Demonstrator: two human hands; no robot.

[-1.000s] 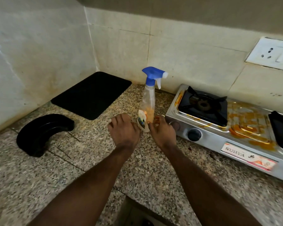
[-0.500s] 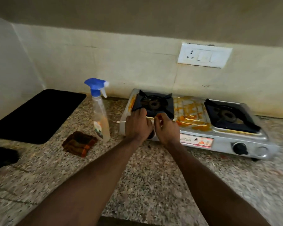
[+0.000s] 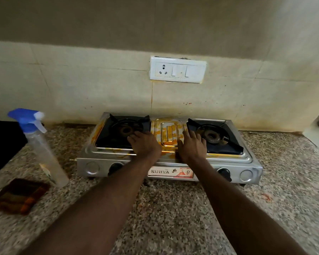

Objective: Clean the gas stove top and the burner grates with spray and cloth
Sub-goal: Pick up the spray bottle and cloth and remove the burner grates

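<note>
At frame centre, the left hand and right hand are laid on the stained gas stove, fingers straight and slightly spread.

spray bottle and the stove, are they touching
Apart. The head view shows a strip of speckled counter between the spray bottle and the left end of the stove.

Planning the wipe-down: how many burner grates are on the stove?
2. Left grate, with the left hand over its right side; right grate, with the right hand over its left side. None looks hidden.
</note>
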